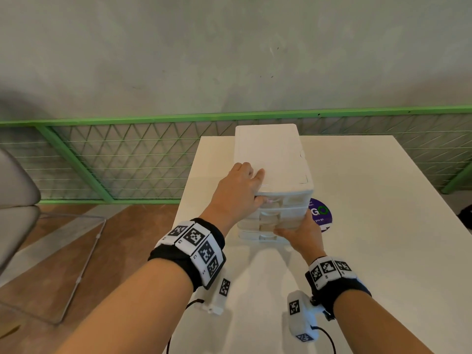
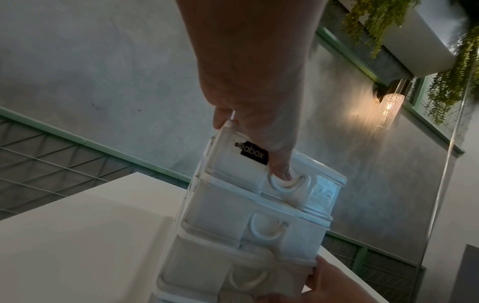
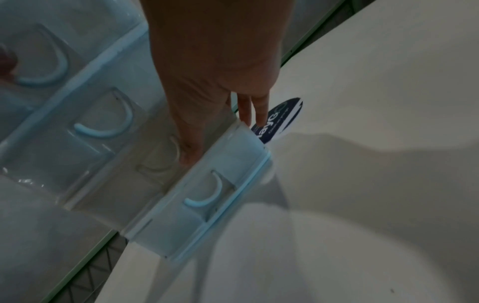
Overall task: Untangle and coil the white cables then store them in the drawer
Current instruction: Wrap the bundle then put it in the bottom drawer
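A white plastic drawer unit point(image 1: 268, 154) with several translucent drawers stands on the white table point(image 1: 383, 226). My left hand point(image 1: 240, 185) grips its top front left corner, fingers on the lid. In the left wrist view the thumb point(image 2: 282, 172) presses into the top drawer's curved handle point(image 2: 298, 184). My right hand point(image 1: 298, 231) holds the unit's lower right corner. In the right wrist view its thumb point(image 3: 189, 147) lies on a lower drawer front and its fingers point(image 3: 259, 110) run along the side. All drawers look closed or nearly so. No white cables show in any view.
A round purple sticker point(image 1: 321, 213) lies on the table just right of the unit. A green mesh railing point(image 1: 127, 154) runs behind the table, before a grey wall. A grey chair point(image 1: 15, 200) stands on the wooden floor at left. A dark object point(image 1: 466, 218) sits at the right edge.
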`<action>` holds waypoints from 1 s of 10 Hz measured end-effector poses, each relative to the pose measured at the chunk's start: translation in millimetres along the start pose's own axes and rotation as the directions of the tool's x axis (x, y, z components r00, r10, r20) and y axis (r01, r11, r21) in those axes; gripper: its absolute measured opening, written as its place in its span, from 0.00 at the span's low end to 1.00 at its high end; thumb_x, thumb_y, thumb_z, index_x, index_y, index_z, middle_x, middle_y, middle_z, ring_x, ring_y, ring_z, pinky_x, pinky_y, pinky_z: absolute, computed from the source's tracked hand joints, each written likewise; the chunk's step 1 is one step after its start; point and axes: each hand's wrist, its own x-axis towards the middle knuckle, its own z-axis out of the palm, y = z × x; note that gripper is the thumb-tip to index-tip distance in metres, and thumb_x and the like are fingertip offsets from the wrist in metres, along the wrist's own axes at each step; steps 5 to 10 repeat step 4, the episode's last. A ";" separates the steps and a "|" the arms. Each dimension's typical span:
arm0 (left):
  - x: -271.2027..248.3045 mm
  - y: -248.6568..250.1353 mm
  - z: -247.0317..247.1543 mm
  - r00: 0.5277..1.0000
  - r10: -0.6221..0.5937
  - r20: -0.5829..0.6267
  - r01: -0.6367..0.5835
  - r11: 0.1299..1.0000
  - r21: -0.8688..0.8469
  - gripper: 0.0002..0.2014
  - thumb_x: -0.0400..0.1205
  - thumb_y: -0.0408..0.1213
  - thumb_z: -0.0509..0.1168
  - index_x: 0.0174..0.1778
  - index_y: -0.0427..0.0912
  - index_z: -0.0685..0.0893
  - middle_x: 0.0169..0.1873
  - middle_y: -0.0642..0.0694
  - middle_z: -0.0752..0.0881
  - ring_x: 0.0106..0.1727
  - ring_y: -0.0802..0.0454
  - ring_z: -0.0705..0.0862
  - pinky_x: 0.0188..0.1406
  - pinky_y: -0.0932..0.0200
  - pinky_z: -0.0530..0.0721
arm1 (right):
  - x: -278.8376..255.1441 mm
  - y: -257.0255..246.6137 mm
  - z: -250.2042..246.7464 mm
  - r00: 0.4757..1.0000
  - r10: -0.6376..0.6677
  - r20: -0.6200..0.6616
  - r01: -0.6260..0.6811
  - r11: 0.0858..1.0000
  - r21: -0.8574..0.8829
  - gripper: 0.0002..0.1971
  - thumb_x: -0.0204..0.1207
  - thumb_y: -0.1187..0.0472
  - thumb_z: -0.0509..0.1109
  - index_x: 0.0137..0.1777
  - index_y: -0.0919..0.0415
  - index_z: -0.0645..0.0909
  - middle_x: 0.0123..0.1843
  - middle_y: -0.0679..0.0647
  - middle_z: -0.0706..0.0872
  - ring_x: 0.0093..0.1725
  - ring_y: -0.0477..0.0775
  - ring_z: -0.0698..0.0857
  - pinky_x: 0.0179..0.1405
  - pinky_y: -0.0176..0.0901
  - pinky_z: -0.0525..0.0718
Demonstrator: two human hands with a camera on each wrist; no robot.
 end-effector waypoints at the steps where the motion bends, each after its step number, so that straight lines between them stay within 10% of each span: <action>1: -2.9 1.6 -3.3 1.000 0.003 0.004 -0.003 1.000 -0.002 0.35 0.80 0.57 0.59 0.79 0.41 0.62 0.67 0.42 0.71 0.70 0.46 0.67 0.64 0.55 0.73 | -11.3 -0.9 -13.7 0.996 0.042 0.083 -0.033 0.994 -0.105 0.39 0.63 0.62 0.81 0.73 0.62 0.64 0.65 0.59 0.82 0.64 0.60 0.80 0.56 0.44 0.77; 3: -5.8 10.6 -13.9 0.996 -0.044 0.076 0.045 0.999 -0.019 0.38 0.80 0.58 0.58 0.80 0.39 0.57 0.73 0.39 0.67 0.74 0.41 0.64 0.76 0.49 0.60 | -60.1 15.4 -64.5 0.969 0.121 0.214 -0.040 0.936 -0.349 0.28 0.70 0.52 0.75 0.69 0.58 0.73 0.65 0.55 0.82 0.61 0.52 0.81 0.57 0.35 0.74; 4: -20.3 23.1 -20.2 0.982 -0.118 0.148 0.140 0.979 -0.148 0.38 0.81 0.53 0.59 0.82 0.41 0.50 0.80 0.39 0.57 0.81 0.41 0.54 0.80 0.45 0.51 | -103.5 41.4 -90.3 0.949 0.186 0.255 -0.078 0.921 -0.383 0.23 0.64 0.40 0.75 0.58 0.44 0.77 0.51 0.47 0.83 0.44 0.43 0.81 0.45 0.27 0.77; 10: -20.3 23.1 -20.2 0.982 -0.118 0.148 0.140 0.979 -0.148 0.38 0.81 0.53 0.59 0.82 0.41 0.50 0.80 0.39 0.57 0.81 0.41 0.54 0.80 0.45 0.51 | -103.5 41.4 -90.3 0.949 0.186 0.255 -0.078 0.921 -0.383 0.23 0.64 0.40 0.75 0.58 0.44 0.77 0.51 0.47 0.83 0.44 0.43 0.81 0.45 0.27 0.77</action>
